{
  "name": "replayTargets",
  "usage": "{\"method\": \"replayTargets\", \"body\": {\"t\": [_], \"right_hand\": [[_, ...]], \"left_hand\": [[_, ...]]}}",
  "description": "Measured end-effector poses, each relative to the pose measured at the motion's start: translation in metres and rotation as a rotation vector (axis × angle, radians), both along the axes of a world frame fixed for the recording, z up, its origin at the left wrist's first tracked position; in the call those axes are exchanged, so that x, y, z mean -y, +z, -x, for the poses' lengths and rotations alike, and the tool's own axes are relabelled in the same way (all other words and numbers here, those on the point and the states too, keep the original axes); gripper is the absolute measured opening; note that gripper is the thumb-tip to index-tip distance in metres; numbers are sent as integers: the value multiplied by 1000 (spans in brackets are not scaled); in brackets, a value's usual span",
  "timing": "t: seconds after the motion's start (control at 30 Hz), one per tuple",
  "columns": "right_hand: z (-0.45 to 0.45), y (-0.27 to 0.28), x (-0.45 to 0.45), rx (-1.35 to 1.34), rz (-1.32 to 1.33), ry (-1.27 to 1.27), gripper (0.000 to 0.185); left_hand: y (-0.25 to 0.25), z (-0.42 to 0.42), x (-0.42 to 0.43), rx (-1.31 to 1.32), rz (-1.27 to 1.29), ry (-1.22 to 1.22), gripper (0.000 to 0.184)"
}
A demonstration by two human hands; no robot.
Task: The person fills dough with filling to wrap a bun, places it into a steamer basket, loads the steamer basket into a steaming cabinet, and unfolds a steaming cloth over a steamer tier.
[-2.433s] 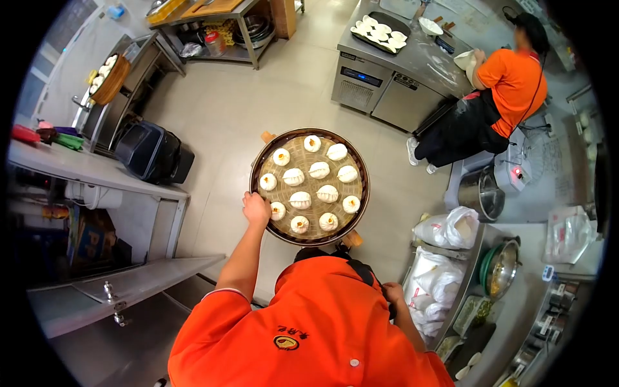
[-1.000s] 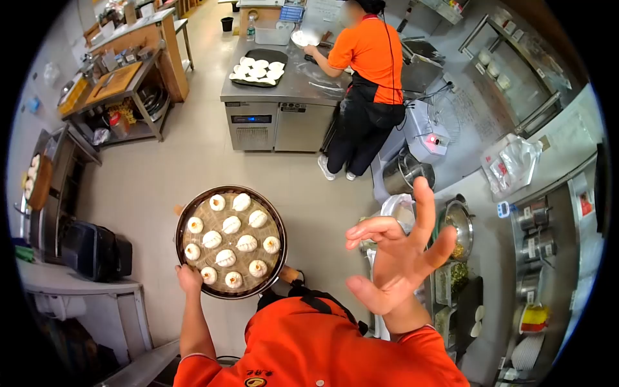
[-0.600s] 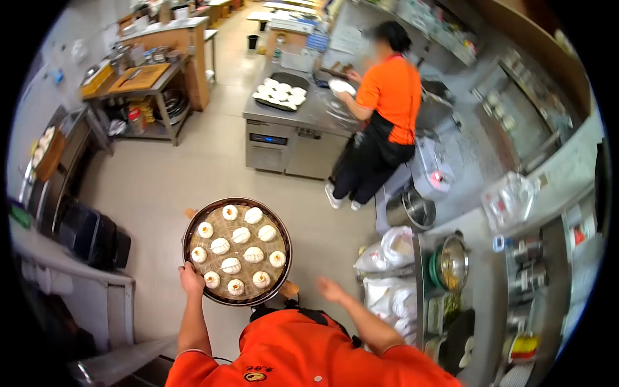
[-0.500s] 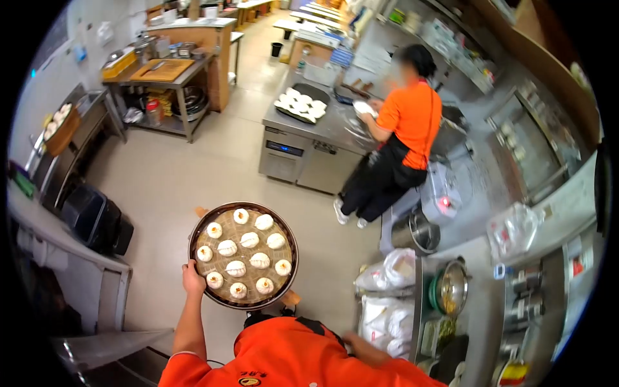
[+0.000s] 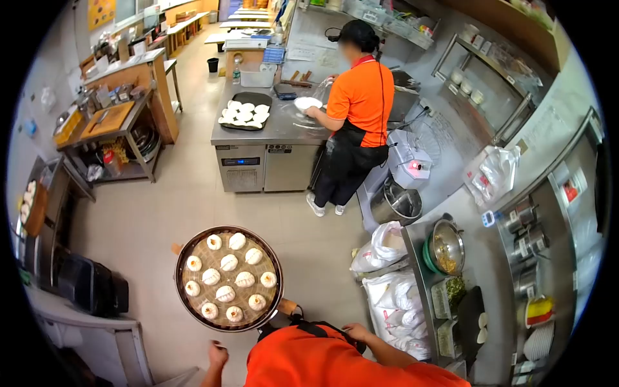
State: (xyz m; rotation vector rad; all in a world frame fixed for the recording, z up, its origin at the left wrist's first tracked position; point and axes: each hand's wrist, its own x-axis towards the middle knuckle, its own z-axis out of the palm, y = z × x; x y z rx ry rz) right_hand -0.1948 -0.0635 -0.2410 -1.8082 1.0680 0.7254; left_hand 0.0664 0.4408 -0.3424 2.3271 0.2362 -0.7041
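Observation:
A round steamer tray (image 5: pixel 278 274) with a dark rim and wooden handles stands in front of me, low above the floor. Several pleated white buns (image 5: pixel 244 279) lie spread on its mesh lining, some with an orange topping. What supports the tray is hidden. My left hand (image 5: pixel 218 353) hangs just below the tray's near edge, apart from it, fingers curled in and nothing visible in them. Close to my waist, my right hand (image 5: pixel 356 333) is beside the black apron (image 5: pixel 316 329); its fingers are too small and partly hidden to read.
A co-worker in orange (image 5: pixel 362 97) handles a white bowl-like item (image 5: pixel 308 103) at the steel counter (image 5: pixel 277 137). A black tray (image 5: pixel 242 97) of white dough pieces sits there. White sacks (image 5: pixel 393 303) and a side counter (image 5: pixel 419 258) stand right; a black bin (image 5: pixel 87 284) is left.
My left hand has let go of the tray's rim and dropped back toward me. The view has shifted, so the tray appears lower and further left. My right hand shows more clearly at my waist.

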Motion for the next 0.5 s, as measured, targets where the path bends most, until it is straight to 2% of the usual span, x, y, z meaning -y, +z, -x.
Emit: {"method": "replayTargets", "body": {"t": [0.03, 0.1, 0.17, 0.2, 0.27, 0.3, 0.33, 0.37, 0.4, 0.47, 0.5], "right_hand": [[-2, -4, -3, 9, -1, -8, 37], [-2, -15, -14, 104, -52, 33, 42], [34, -51, -11, 91, -112, -25, 45], [44, -51, -12, 68, -144, -78, 43], [42, 0, -17, 10, -332, -352, 40], [36, 39, -22, -5, -411, -474, 39], [29, 76, -29, -2, -463, -542, 37], [46, 70, -23, 38, -478, -452, 36], [62, 65, -17, 81, -489, -365, 34], [81, 60, -16, 163, -508, -183, 31], [87, 59, -20, -24, -546, -402, 31]], "left_hand": [[-4, 12, 7, -91, 104, -90, 27], [9, 31, 27, -89, 245, -350, 38], [118, 29, 78, -481, 245, -243, 43], [106, 33, 76, -474, 246, -245, 43], [85, 49, 70, -306, 475, -268, 40], [88, 51, 62, -304, 472, -271, 40], [97, 47, 54, -316, 392, -358, 49], [106, 44, 51, -331, 310, -442, 59], [104, 45, 42, -329, 309, -443, 59], [92, 49, 13, -749, 397, -41, 49], [90, 49, -2, -742, 397, -40, 49]]}}
